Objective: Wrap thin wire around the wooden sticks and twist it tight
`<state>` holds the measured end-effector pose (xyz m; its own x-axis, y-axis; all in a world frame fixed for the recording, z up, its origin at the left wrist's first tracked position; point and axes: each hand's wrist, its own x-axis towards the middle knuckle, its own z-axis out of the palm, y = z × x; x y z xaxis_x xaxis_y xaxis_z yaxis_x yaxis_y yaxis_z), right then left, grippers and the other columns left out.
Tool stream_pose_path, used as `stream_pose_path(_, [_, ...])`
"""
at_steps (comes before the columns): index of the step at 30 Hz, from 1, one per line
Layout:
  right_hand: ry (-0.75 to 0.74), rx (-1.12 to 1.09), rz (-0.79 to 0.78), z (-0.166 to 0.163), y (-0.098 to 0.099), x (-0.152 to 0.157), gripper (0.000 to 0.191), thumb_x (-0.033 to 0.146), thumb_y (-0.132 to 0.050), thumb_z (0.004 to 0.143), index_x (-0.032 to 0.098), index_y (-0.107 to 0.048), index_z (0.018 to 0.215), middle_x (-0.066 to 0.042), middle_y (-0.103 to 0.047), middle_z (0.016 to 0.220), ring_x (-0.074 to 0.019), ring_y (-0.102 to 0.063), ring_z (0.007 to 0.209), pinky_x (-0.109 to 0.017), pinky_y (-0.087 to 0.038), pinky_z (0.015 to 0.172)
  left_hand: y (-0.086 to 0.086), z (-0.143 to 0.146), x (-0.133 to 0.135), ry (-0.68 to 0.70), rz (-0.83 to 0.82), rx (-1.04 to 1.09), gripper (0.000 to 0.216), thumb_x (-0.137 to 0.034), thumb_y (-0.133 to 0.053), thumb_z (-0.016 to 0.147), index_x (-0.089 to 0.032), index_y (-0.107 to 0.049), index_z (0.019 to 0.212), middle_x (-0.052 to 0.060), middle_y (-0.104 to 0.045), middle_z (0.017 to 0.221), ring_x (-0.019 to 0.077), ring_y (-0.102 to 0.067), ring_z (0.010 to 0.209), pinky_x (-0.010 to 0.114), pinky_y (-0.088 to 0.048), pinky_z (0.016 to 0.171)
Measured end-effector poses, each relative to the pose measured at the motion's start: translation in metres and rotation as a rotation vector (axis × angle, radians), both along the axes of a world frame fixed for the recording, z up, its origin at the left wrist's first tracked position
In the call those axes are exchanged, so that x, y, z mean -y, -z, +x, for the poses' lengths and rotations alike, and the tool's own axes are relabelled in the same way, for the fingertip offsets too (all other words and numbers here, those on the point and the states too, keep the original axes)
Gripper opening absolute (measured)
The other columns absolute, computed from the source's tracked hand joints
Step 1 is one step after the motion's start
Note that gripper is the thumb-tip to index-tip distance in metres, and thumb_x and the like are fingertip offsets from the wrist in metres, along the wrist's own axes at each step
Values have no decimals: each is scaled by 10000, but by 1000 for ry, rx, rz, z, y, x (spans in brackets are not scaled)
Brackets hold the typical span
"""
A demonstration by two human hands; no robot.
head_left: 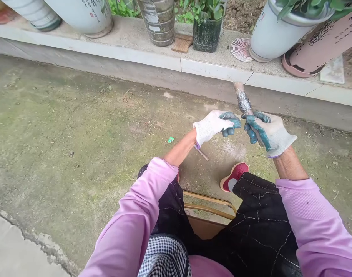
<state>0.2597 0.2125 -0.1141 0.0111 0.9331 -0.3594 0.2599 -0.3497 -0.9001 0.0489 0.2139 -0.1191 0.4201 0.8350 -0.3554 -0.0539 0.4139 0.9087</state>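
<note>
- White knitted gloves with blue-green coated palms are worn on both hands, and pink sleeves are seen on both arms.
- The right hand (pixel 266 132) is closed around the lower part of a stick-like handle (pixel 243 100), whose upper part is wrapped in thin grey wire and is pointed up and away, towards the kerb (pixel 216 71).
- The left hand (pixel 215 125) is held just beside the right, its fingertips (pixel 232 124) curled and pinched together close to the handle where a fine wire seems to run; whether it is gripped cannot be told.
- The handle is held above the mossy concrete ground (pixel 78 127), in front of the knees.
- A red shoe (pixel 235 175) is seen below the hands.
- Plant pots (pixel 207 30) are lined up on the ledge beyond.
</note>
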Motion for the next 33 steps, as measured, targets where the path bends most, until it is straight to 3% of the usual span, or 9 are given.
stream_pose_path(4, [22,34,16,7,4,-2,454,536,-973,705,195,-759,916,15,-648,667,-99,-491,447,-225,-450,335,1,6,-3,2,-7,-26,24,-89,-786,963,-85,-762,967,0,-694,636,77,-624,569,216,-492,612])
stream_pose_path(10, [47,48,19,14,6,1,392,500,-941,748,202,-748,916,6,-663,681,-98,-487,445,-220,-425,330,2,22,-2,44,-35,-79,113,-18,-687,984,-89,-748,920,-10,-659,595,75,-593,545,211,-448,572])
stream_pose_path(18, [71,10,14,20,0,-1,414,520,-966,766,220,-713,900,2,-664,679,-97,-490,455,-216,-437,336,20,31,-4,-9,-151,-5,113,-93,-762,1005,-104,-722,901,25,-719,629,105,-669,554,240,-544,615])
stream_pose_path(25, [71,2,12,15,6,-8,465,536,-984,717,204,-734,926,13,-650,666,-100,-494,446,-224,-435,336,7,26,-2,-143,-143,-2,139,-70,-768,984,-117,-691,878,-8,-722,690,55,-605,509,215,-398,520])
stream_pose_path(28, [64,-20,-5,12,7,-9,486,536,-1004,683,207,-736,919,14,-655,667,-102,-498,446,-232,-440,337,7,26,1,-134,-159,11,141,-92,-765,1003,-119,-692,885,-11,-719,697,49,-595,498,216,-378,511])
stream_pose_path(33, [28,-53,-31,7,5,-7,510,549,-1011,660,215,-733,927,23,-654,664,-102,-492,445,-243,-430,342,7,23,4,-173,-167,14,278,-216,-943,918,-125,-684,879,-24,-705,682,36,-575,487,202,-363,502])
